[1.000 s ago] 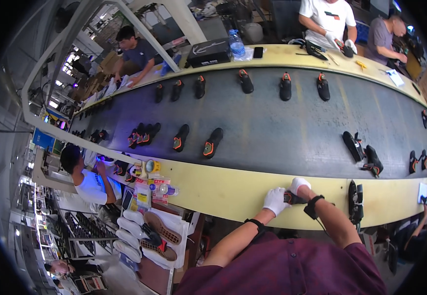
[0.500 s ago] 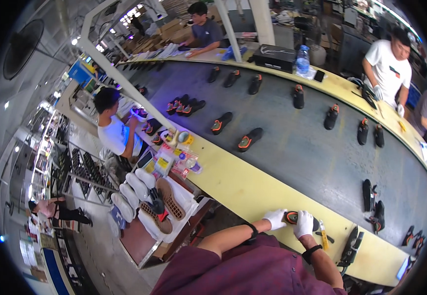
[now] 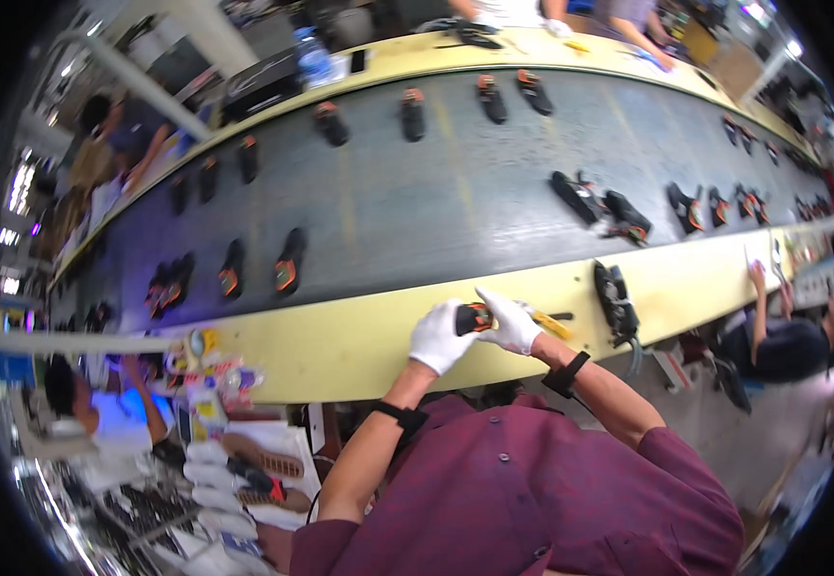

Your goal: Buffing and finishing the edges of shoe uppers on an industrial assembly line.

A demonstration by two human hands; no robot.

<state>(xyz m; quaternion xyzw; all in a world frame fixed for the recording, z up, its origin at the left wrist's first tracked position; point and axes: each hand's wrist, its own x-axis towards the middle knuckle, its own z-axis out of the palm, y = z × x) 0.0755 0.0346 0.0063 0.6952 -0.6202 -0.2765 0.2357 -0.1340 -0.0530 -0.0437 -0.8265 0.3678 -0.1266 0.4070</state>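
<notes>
In front of me, just above the yellow tabletop (image 3: 359,360), a black shoe with orange trim (image 3: 475,318) is between my white-gloved hands. My left hand (image 3: 441,338) is closed around one end of it. My right hand (image 3: 511,324) is at the other end, one digit stretched up and the others low by the shoe; their tips are partly hidden. Right beside that hand lies a yellow-handled tool (image 3: 549,324), perhaps a cutter. Farther right, a long black object (image 3: 616,302) with a grey cord or strap rests on the tabletop.
Beyond the tabletop runs a dark conveyor belt (image 3: 379,206) with several black-and-orange shoes. Bottle (image 3: 312,58), phone (image 3: 357,61) and dark box (image 3: 262,86) stand on the far ledge. Shoes and soles (image 3: 265,455) lie at lower left. People work on several sides.
My view has swung to the right, so the belt now crosses in front. My right hand has shifted from over the shoe to its right end, with one digit raised.
</notes>
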